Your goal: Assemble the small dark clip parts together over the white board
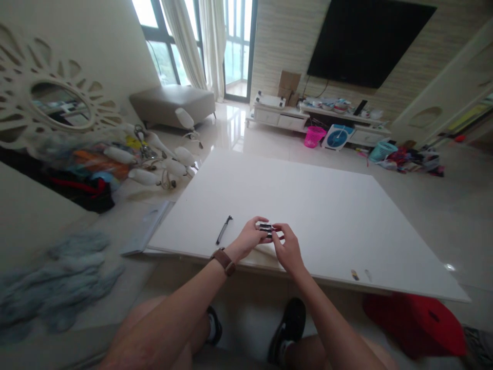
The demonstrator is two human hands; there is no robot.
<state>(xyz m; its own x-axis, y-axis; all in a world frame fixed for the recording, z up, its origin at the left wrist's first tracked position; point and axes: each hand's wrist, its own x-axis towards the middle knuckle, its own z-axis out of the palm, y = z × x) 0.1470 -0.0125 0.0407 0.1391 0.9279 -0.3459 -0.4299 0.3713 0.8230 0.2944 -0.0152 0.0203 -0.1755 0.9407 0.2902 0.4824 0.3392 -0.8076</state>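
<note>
Just above the near edge of the white tabletop (292, 200), both hands meet at a small black-and-silver block (265, 227), its exact kind too small to make out. My left hand (248, 239), with a brown-strapped watch (225, 261) on the wrist, grips the block from the left between thumb and fingers. From the other side, the fingertips of my right hand (287, 245) pinch its right end. The fingers cover part of it. Left of the hands lies a slim dark tool with an angled head (224, 229).
A small yellow-and-black piece (355, 275) and a pale clear piece (368, 275) lie near the table's front right edge. Below that corner is a red object (416, 321). A lamp with several white shades (165, 167) stands beyond the left edge.
</note>
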